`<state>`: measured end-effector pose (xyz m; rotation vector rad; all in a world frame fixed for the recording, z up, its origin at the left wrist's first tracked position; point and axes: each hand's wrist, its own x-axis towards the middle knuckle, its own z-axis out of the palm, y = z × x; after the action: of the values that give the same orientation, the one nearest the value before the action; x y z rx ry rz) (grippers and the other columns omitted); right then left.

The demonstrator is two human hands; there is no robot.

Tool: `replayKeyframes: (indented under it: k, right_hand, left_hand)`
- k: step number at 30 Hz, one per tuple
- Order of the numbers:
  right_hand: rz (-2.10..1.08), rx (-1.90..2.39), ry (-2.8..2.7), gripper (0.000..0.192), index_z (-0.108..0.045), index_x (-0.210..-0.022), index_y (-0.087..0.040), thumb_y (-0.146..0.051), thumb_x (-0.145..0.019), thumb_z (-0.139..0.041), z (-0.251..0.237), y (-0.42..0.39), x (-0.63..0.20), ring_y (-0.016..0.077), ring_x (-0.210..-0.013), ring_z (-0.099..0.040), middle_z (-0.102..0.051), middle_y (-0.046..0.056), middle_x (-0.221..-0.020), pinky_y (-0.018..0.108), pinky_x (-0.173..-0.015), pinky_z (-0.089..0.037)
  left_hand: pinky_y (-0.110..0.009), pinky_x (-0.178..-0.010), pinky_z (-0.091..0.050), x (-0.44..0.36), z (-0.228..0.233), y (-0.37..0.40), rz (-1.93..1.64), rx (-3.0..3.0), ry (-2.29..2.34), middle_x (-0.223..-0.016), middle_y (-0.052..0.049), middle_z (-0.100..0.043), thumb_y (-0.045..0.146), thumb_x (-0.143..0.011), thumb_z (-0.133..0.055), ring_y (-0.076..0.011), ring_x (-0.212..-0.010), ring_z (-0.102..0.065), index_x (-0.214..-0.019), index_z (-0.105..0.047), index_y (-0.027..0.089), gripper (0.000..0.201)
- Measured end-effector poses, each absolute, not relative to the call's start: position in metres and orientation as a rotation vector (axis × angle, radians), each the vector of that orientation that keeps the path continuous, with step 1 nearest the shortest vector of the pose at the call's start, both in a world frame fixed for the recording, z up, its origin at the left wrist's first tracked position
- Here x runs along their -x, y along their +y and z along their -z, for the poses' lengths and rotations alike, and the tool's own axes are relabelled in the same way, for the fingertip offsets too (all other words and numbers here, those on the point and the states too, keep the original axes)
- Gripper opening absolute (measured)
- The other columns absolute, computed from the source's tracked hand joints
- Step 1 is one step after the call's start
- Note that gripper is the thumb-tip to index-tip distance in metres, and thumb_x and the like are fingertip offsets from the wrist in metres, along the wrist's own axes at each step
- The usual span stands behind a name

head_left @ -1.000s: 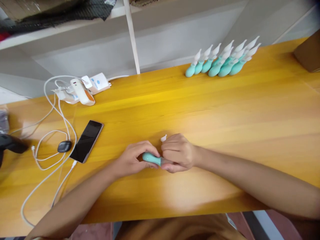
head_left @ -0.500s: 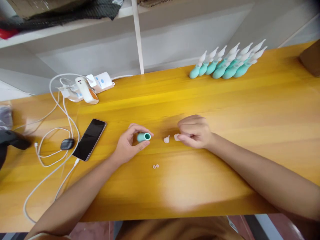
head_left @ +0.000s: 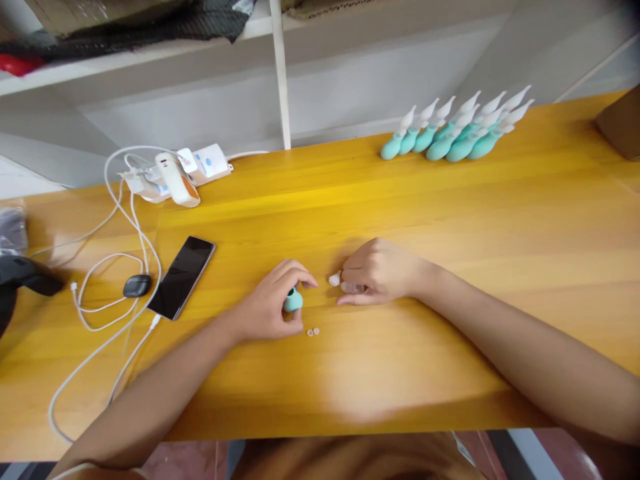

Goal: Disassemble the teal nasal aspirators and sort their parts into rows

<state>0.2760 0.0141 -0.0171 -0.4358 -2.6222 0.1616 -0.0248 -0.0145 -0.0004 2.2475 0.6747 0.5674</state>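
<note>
- Bulb [head_left: 294,303], teal, rounded, rubbery-looking: at 7 o'clock from my view's centre, mouth tilted up.
- Left hand [head_left: 275,303] curls round it, thumb and forefinger tips apart; can't tell if it's gripped or just resting on wood.
- Right hand [head_left: 373,273], 3 o'clock of bulb, fingers curled on a translucent plastic tube-like piece [head_left: 353,288]; small white pointed tip [head_left: 335,279] lies at its fingertips.
- Risk: bulb could roll if that left curl is loose, since its body is round.
- Risk: right fingers, already loaded, could drop the piece or nudge the tip away.
- Risk: two tiny pale round discs [head_left: 313,332], 5 o'clock of bulb, near left thumb; a sweep would scatter them.
- Around: white-tipped teal bulbs [head_left: 453,143] stand clustered at 1 o'clock, well apart.
- In the way: black phone [head_left: 185,277] and looped white cable [head_left: 80,373] at 9 to 8 o'clock; I'd watch the left forearm snagging it.
</note>
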Motion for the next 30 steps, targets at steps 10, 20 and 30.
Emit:
replayKeyframes:
  k: [10,20,30]
  right_hand:
    - [-0.739,0.7,-2.293,0.02,-0.055,-0.089,-0.021,-0.027,-0.108,-0.053,0.012,0.026,-0.29,0.0131,-0.065,-0.049,-0.055,0.001,-0.079,0.026,-0.062,-0.037]
    - [-1.114,0.762,-2.393,0.011,-0.082,-0.103,-0.019,-0.023,-0.098,-0.073,0.01,0.031,-0.288,0.0059,-0.069,-0.053,-0.061,0.003,-0.104,0.02,-0.065,-0.047]
    - [-1.073,0.68,-2.22,0.017,-0.072,-0.103,-0.016,-0.007,-0.09,-0.069,-0.006,0.002,-0.256,0.0068,-0.069,-0.056,-0.065,0.001,-0.095,0.019,-0.063,-0.046]
  left_hand:
    - [-0.036,-0.086,-0.049,0.025,0.001,-0.015,-0.596,-2.315,0.643,-0.104,-0.004,-0.055,0.004,-0.073,-0.065,-0.0227,-0.094,-0.053,-0.126,-0.054,0.024,0.058]
    - [-0.038,-0.086,-0.049,0.026,-0.002,-0.014,-0.594,-2.289,0.6,-0.104,-0.005,-0.055,0.007,-0.071,-0.061,-0.0236,-0.094,-0.053,-0.128,-0.053,0.023,0.06]
    - [-0.036,-0.083,-0.047,0.026,-0.001,-0.014,-0.615,-2.278,0.553,-0.103,-0.005,-0.057,0.007,-0.072,-0.062,-0.0221,-0.091,-0.052,-0.118,-0.053,0.024,0.05]
